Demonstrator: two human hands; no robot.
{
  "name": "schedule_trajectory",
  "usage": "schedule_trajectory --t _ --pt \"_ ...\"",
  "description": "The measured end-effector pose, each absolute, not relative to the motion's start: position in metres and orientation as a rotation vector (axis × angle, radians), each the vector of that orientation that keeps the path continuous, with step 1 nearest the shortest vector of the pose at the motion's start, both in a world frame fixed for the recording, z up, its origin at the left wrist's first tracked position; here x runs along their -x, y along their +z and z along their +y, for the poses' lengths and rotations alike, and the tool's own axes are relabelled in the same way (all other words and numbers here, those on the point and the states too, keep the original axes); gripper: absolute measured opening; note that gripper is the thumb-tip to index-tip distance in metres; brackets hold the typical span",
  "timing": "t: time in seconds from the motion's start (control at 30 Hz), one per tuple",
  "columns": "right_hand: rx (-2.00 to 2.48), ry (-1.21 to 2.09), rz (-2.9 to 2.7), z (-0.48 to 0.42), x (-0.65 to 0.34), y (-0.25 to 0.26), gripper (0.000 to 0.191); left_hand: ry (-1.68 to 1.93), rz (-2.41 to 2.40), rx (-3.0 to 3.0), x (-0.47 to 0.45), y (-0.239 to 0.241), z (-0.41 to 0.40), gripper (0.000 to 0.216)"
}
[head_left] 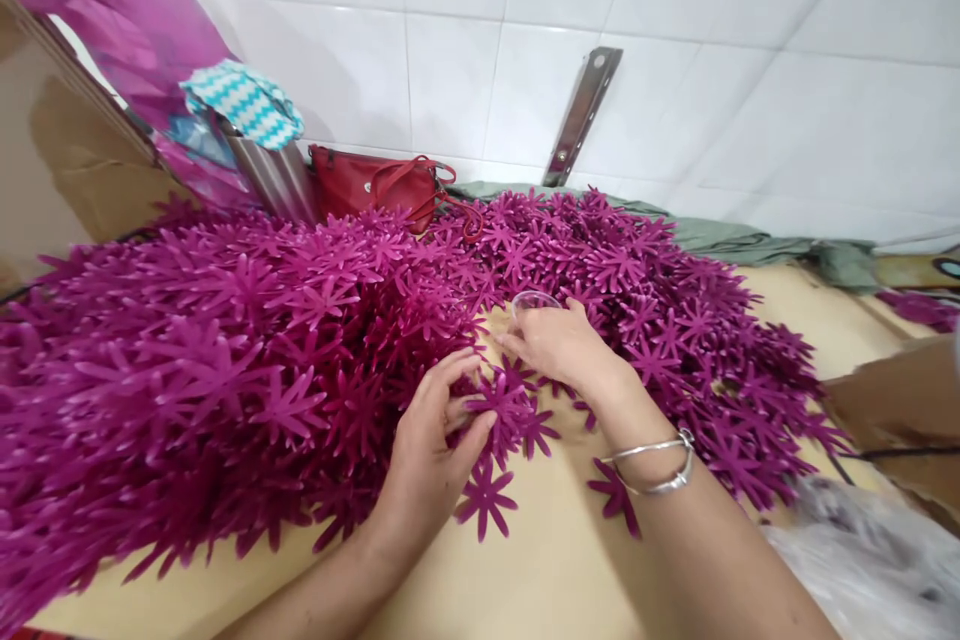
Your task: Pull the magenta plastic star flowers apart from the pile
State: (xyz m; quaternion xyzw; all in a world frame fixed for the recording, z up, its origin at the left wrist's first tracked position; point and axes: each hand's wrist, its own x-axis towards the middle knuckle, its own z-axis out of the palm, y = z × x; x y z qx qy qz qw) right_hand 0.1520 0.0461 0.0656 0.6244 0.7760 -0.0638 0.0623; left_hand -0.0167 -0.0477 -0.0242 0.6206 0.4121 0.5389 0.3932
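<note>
A small bunch of purple flower-shaped pieces (501, 408) is pinched between the thumb and fingers of my left hand (435, 425), low over the table. My right hand (559, 345), with a silver bangle on its wrist, is at a round clear plastic cup (534, 300), whose rim shows just behind the knuckles. Its fingers are bent together and point down and left; their tips and anything in them are hidden. Below my left hand a single purple flower piece (486, 500) lies flat, and another loose flower (616, 497) is beside my right forearm.
Large heaps of purple flowers spread left (225, 350) and right (697, 370) over the yellowish tabletop (540, 560). Behind are a red purse (375, 185), a metal tumbler (274, 175) with a patterned cloth and a metal bracket (583, 115). Clear plastic (870, 560) lies at right.
</note>
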Motion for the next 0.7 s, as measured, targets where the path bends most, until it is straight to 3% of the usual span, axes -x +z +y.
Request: schedule_trajectory --t 0.17,0.37,0.5,0.6,0.7 --pt "-1.89 -0.231 2.378 0.05 -0.154 0.068 0.026 1.33 1.025 -1.175 0.013 -0.021 -0.043 0.015" --pt "-1.873 -0.249 2.543 0.049 -0.165 0.072 0.018 1.29 0.988 -0.814 0.015 -0.014 -0.036 0.039" --pt "-1.775 -0.267 2.709 0.053 -0.17 0.066 0.03 1.262 0.962 -0.741 0.017 -0.015 -0.031 0.046" --pt "-1.738 -0.135 2.765 0.059 -0.17 0.057 0.034 1.262 0.924 -0.712 0.018 -0.014 -0.03 0.046" --pt "-1.797 0.051 2.841 0.058 -0.17 0.055 0.026 1.263 0.908 -0.651 0.017 -0.011 -0.031 0.046"
